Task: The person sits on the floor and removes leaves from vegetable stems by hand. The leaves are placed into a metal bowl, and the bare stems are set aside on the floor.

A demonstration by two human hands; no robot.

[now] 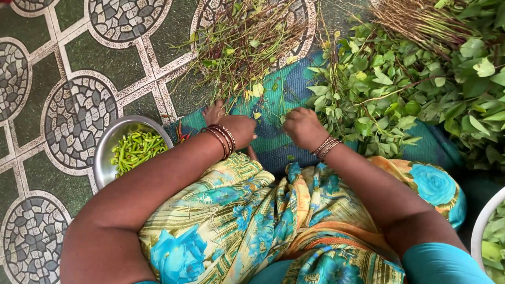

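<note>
My left hand rests low on a blue-green mat, just below a pile of stripped stems. Its fingers curl down and I cannot see what they hold. My right hand is closed into a fist at the near edge of a big heap of leafy green sprigs, gripping a few of them. Both wrists wear bangles. My lap is covered by a floral cloth in yellow and blue.
A steel bowl with green chillies stands on the patterned floor to my left. A white bowl's rim with leaves shows at the right edge. A bundle of bare stalks lies at the top right.
</note>
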